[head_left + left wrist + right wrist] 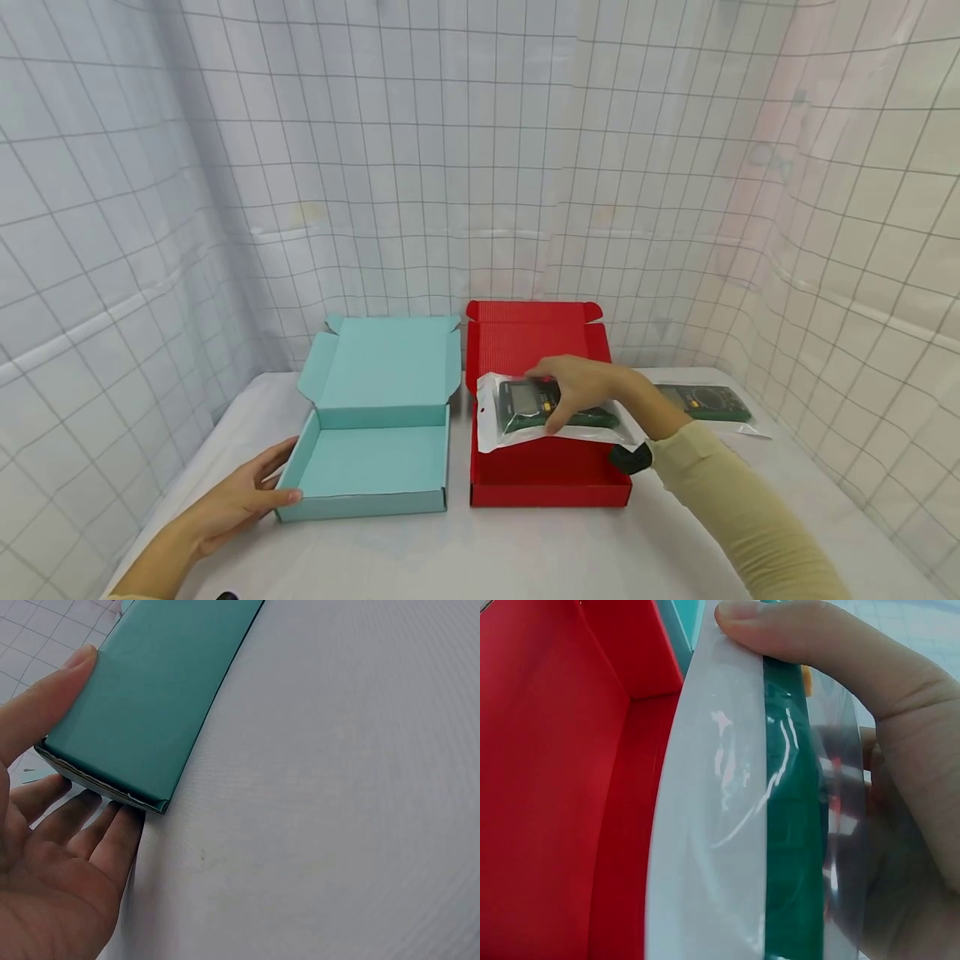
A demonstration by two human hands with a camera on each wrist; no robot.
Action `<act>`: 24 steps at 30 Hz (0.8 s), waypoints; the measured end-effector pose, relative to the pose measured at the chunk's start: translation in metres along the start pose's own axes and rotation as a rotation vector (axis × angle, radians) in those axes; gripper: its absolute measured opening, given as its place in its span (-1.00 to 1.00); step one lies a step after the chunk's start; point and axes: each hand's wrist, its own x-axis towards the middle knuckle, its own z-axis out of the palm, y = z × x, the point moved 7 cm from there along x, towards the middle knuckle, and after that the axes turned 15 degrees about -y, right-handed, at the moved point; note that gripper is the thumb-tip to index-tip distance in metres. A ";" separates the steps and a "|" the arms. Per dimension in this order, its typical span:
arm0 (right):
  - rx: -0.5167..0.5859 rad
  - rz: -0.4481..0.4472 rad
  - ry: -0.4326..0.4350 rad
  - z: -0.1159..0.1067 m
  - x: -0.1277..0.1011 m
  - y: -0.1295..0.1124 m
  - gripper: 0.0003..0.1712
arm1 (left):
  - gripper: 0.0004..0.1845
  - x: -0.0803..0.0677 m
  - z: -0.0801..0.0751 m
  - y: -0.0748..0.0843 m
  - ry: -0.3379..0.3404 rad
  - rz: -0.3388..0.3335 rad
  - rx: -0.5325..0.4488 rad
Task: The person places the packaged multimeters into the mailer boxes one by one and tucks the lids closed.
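**Two open boxes on a bench, with a bagged meter held over the red one**

At far left, the left hand [240, 500] lay relaxed on the white bench [525, 550], fingers straight and clasping nothing; its thumb rested on the front wall and its fingertips [112, 825] touched the near left corner of the teal box [375, 458], probably to keep the light cardboard from sliding. The teal box stood open, its lid flap upright at the back and nothing visible inside. Bare bench lay before it and to its left as far as the gridded curtain [112, 250].

Just beside it, the walls nearly touching, stood the red box [547, 475], likewise open with its lid leaning back. Above its open tray the right hand [577, 392] grasped a green meter in a clear bag [547, 408], thumb on one long edge and fingers curled round the other. The bag was held roughly level and crosswise, its white end reaching the box's left wall and its other end passing the right wall, so it appeared to need lining up within the walls to lie flat. The wrist view showed the red floor directly under the bag.

At right, a second bagged meter [712, 404] lay flat on the bench, well apart from the red box, near the right curtain; open bench remained in front.
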 end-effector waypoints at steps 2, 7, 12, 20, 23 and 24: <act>0.001 0.003 -0.005 0.001 0.003 -0.003 0.13 | 0.06 0.000 0.001 0.000 -0.003 0.000 -0.003; -0.013 -0.018 -0.004 0.001 0.011 -0.009 0.13 | 0.06 0.000 0.001 0.001 -0.003 0.008 -0.010; -0.026 -0.043 -0.001 0.001 0.019 -0.016 0.11 | 0.06 -0.001 0.001 0.000 -0.004 0.003 -0.011; -0.004 -0.054 -0.008 0.002 0.032 -0.023 0.07 | 0.07 0.000 0.001 0.002 -0.008 0.011 -0.011; -0.002 -0.054 -0.011 0.002 0.037 -0.025 0.08 | 0.07 0.000 0.001 0.002 -0.009 0.014 -0.009; -0.003 -0.056 -0.012 0.002 0.039 -0.027 0.07 | 0.07 0.001 0.000 0.002 -0.007 0.011 -0.009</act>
